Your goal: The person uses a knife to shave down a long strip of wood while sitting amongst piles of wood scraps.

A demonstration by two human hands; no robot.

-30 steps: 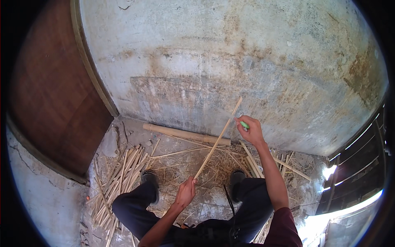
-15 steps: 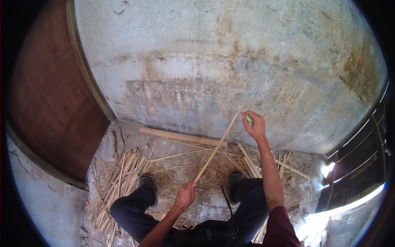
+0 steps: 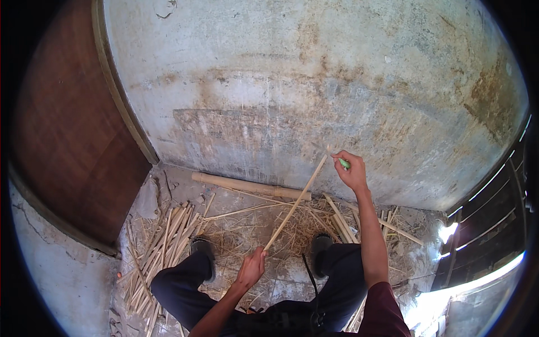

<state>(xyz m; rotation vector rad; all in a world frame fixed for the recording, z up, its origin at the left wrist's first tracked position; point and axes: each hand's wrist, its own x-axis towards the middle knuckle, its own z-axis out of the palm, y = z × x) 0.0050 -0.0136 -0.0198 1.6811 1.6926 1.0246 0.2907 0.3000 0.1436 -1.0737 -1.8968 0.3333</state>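
Bamboo strip slants btwn hands, long axis running up-right from L hand, fist closed on near end. R hand, nearer far tip, curled round green-handled knife; blade crosses tip in view, contact unclear. Bamboo pole beyond, by wall; strip pile L. Nothing seen blocking either hand.

"How does the strip look?"
"Long, thin, straight and pale tan. It slants, its near end to the left and its far end to the right."
"And the knife?"
"Green handle, partly covered, right of the strip's far end. The greyish blade points left, across that end."
"Touching it?"
"I can't tell; the blade looks faint there."
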